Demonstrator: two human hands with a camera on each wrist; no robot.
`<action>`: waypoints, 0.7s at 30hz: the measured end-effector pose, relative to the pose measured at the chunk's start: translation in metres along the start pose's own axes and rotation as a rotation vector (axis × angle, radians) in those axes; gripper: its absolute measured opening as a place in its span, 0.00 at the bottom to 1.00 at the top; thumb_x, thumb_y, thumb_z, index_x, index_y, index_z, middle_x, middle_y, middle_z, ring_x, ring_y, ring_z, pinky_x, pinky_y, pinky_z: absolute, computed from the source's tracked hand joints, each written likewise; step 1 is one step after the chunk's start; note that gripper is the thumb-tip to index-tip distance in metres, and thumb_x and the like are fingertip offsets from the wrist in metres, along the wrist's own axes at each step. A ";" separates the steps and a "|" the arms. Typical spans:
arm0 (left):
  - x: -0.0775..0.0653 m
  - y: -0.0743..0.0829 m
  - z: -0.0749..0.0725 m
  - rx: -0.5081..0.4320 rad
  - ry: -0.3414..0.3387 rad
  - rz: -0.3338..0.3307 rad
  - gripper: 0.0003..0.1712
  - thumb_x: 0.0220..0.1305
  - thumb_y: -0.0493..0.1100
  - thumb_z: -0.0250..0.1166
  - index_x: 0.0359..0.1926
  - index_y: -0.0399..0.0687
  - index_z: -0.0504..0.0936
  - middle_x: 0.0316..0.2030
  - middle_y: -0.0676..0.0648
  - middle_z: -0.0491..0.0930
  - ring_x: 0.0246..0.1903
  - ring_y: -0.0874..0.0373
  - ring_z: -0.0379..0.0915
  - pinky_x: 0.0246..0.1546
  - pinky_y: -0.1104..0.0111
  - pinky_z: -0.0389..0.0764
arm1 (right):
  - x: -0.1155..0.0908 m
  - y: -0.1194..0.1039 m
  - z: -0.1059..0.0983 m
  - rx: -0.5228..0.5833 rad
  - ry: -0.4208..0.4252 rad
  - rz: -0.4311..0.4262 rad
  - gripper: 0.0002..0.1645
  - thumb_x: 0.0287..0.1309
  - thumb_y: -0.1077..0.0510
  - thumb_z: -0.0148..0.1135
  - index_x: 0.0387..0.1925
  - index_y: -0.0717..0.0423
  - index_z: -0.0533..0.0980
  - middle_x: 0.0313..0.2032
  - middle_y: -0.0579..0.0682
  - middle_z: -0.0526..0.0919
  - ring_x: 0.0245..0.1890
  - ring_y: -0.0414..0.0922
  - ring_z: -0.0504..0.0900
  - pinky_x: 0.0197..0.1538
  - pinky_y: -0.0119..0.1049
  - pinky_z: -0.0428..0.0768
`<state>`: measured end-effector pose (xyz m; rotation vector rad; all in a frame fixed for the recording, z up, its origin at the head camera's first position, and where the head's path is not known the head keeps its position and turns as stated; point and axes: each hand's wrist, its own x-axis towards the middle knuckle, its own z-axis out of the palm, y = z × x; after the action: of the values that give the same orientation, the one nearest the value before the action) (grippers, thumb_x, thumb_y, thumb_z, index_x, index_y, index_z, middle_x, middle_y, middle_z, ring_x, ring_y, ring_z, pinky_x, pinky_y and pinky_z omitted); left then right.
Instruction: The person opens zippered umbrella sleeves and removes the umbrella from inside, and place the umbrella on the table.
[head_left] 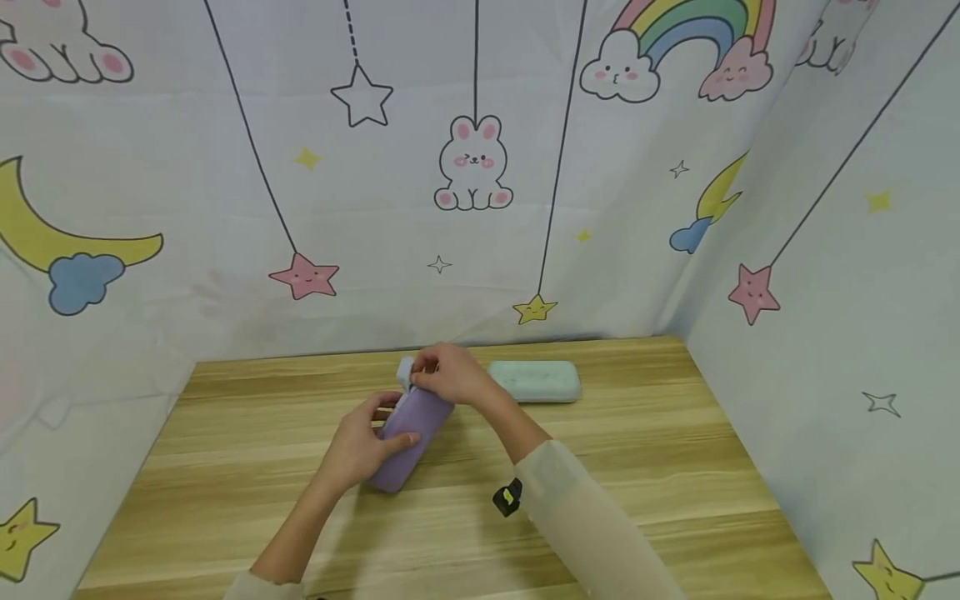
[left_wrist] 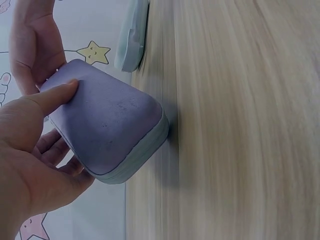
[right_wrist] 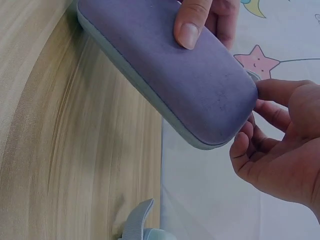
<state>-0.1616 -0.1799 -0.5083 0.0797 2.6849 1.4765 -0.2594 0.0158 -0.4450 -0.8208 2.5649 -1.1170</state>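
Observation:
A purple pencil case (head_left: 416, 429) with a pale grey-green side stands tilted, its lower end at the wooden table. My left hand (head_left: 356, 446) grips it, the thumb (left_wrist: 62, 95) pressed on the purple face and the other fingers behind. At its upper end, the fingertips of my right hand (head_left: 453, 375) pinch the edge, beside a pale strap (head_left: 405, 372) that sticks up there. What exactly lies between those fingertips is hidden. In the right wrist view, the right thumb and fingers meet at the rounded end of the purple case (right_wrist: 195, 85).
A mint-green case (head_left: 536, 381) lies flat at the back of the wooden table (head_left: 637, 467), right of my right hand. Its grey strap (right_wrist: 137, 220) shows in the right wrist view. A small black device (head_left: 507, 497) sits by the right sleeve. Printed cloth (head_left: 375, 208) borders the table behind and at the sides.

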 end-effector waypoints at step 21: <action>-0.001 0.001 0.001 0.026 0.028 0.030 0.42 0.61 0.48 0.81 0.72 0.43 0.74 0.66 0.40 0.77 0.59 0.44 0.78 0.56 0.50 0.83 | -0.006 -0.016 -0.014 -0.192 -0.051 -0.004 0.07 0.76 0.58 0.62 0.38 0.53 0.80 0.31 0.45 0.82 0.29 0.41 0.79 0.32 0.32 0.77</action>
<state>-0.1602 -0.1783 -0.5075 0.1013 2.7371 1.4622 -0.2536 0.0191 -0.4239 -0.8848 2.6587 -0.8483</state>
